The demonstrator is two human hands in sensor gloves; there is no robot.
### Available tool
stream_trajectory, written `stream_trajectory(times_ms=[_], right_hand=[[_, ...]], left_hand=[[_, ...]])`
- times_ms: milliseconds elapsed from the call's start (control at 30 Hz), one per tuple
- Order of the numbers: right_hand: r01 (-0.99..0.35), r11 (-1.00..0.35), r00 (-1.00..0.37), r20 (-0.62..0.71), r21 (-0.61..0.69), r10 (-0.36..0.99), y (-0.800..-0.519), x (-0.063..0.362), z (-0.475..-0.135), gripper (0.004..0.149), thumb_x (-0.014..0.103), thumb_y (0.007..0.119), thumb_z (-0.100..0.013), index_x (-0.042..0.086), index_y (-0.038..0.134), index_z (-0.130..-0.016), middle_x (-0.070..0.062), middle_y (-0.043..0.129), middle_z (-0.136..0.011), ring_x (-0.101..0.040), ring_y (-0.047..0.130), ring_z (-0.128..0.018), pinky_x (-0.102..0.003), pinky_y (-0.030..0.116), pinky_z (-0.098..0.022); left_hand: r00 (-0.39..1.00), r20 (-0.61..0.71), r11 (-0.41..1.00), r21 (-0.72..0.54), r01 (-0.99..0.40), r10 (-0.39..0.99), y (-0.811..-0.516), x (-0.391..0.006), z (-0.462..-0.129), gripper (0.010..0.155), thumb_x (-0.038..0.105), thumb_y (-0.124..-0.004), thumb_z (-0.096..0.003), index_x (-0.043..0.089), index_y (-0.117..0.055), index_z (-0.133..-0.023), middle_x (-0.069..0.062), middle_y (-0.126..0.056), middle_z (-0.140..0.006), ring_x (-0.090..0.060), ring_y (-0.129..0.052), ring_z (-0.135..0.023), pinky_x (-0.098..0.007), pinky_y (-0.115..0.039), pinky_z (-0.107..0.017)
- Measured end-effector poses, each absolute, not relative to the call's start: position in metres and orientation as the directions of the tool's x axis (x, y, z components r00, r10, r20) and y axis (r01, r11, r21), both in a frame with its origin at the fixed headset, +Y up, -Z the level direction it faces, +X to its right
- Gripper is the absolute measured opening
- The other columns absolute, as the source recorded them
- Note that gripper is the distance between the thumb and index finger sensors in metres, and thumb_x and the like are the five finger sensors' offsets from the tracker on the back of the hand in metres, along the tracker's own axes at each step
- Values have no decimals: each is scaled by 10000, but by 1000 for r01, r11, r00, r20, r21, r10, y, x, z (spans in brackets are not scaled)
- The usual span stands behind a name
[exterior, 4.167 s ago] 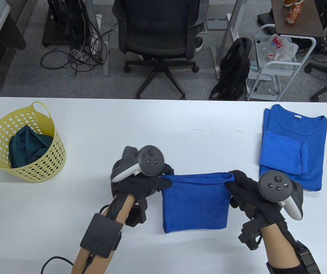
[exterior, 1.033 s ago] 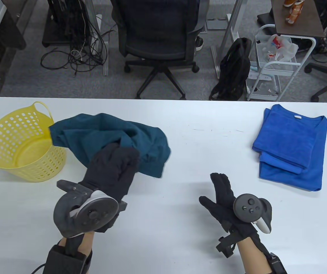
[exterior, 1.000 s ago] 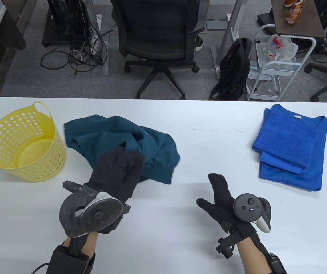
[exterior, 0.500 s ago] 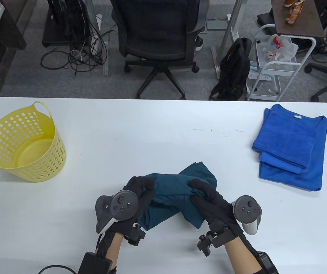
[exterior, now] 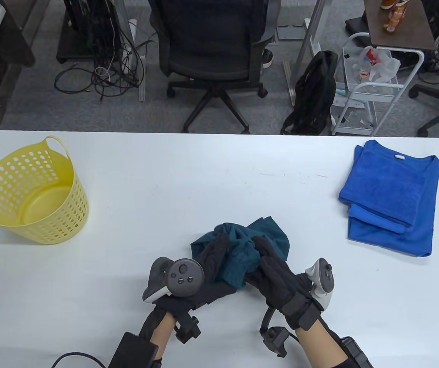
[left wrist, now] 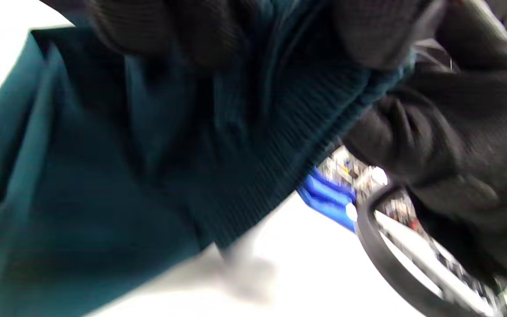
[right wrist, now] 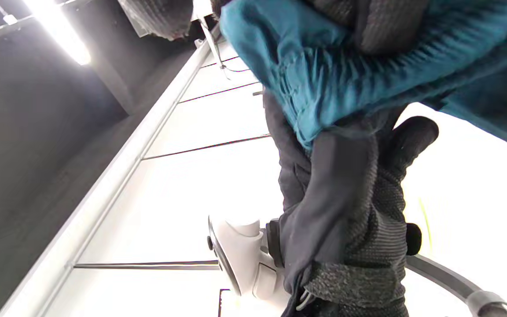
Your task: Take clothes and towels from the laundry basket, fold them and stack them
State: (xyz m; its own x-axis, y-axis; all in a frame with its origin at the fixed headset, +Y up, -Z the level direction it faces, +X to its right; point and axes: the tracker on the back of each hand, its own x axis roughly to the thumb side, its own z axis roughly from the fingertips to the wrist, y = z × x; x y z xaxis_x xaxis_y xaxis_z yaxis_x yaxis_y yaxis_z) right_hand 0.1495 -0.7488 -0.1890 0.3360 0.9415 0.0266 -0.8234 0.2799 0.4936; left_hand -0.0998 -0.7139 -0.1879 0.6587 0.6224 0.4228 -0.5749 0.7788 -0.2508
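A crumpled dark teal garment lies bunched at the front middle of the white table. My left hand grips its left side and my right hand grips its right side, the two hands close together. The left wrist view shows the teal garment filling the frame under my fingers. The right wrist view shows the teal garment gripped, with the other glove below. The yellow laundry basket stands at the left. A folded blue shirt with folded blue towels on it lies at the right.
Beyond the table's far edge are a black office chair, a black backpack, a white wire cart and floor cables. A cable trails from my left wrist at the front edge.
The blue towel went onto the blue stack. My left hand pulled the teal garment out of the basket and brought it to the front middle. Both hands now bunch it, turning it.
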Motion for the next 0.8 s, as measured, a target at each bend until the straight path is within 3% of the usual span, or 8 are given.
stream_trajectory(times_ms=[100,200,333,467,533,667,733,800], right_hand=[[-894,98,182,154,436,971,-742,165,-194,715,418,547,-733,-28,264,-1216,-438,326,-1153,-567,610,-985,-648,604,-697],[-905,89,154,125,417,980,-738,169,-193,627,326,614,-725,18,354,-1206,-408,372,-1155,-530,648,-973,-639,629,-687],[-892,-233,-132,270,387,954,-733,158,-189,498,292,735,-672,54,625,-1095,-355,526,-1116,-496,725,-911,-655,671,-640],[-670,-476,-295,383,570,875,-730,127,-177,945,511,746,-617,-76,295,-1205,-401,284,-1192,-626,518,-1023,-775,565,-651],[-684,-470,-289,384,558,877,-732,120,-174,1016,486,766,-605,-97,178,-1195,-404,242,-1187,-620,526,-1021,-770,577,-648],[-690,-382,-223,321,614,920,-734,122,-178,841,211,745,-645,-116,175,-1170,-421,323,-1158,-511,713,-957,-603,709,-673],[-764,-262,-138,247,589,959,-736,126,-179,728,131,660,-656,-138,206,-1157,-444,375,-1126,-485,764,-922,-557,742,-663],[-865,-125,-50,166,486,985,-739,132,-180,675,118,625,-657,-145,250,-1153,-451,435,-1098,-445,808,-891,-513,777,-646]], left_hand=[[613,342,689,-174,-703,712,-718,-116,-191,567,437,-731,-607,217,-616,-1117,-59,-863,-930,-151,-978,-691,-452,-850,-606],[518,268,575,-214,-790,812,-721,-128,-195,547,464,-709,-626,193,-648,-1097,-46,-866,-895,-158,-968,-659,-461,-843,-590],[465,193,499,-214,-839,864,-718,-129,-193,556,511,-720,-622,161,-699,-1053,-13,-915,-806,-118,-994,-567,-429,-877,-532],[311,184,356,-325,-876,932,-711,-116,-185,618,505,-716,-606,126,-648,-1090,-49,-922,-858,-120,-1028,-635,-412,-891,-567],[313,234,381,-360,-851,920,-707,-114,-183,628,480,-700,-610,127,-620,-1123,-86,-887,-924,-168,-1021,-718,-441,-871,-606],[325,309,432,-393,-812,894,-707,-112,-182,584,398,-722,-628,225,-574,-1165,-122,-748,-1070,-257,-896,-868,-500,-789,-668],[373,395,529,-435,-729,840,-706,-109,-182,721,370,-830,-580,243,-484,-1200,-126,-631,-1164,-272,-800,-974,-519,-742,-710],[458,509,685,-532,-498,728,-704,-100,-179,934,409,-894,-535,247,-302,-1238,-145,-304,-1304,-430,-452,-1160,-636,-563,-781]])
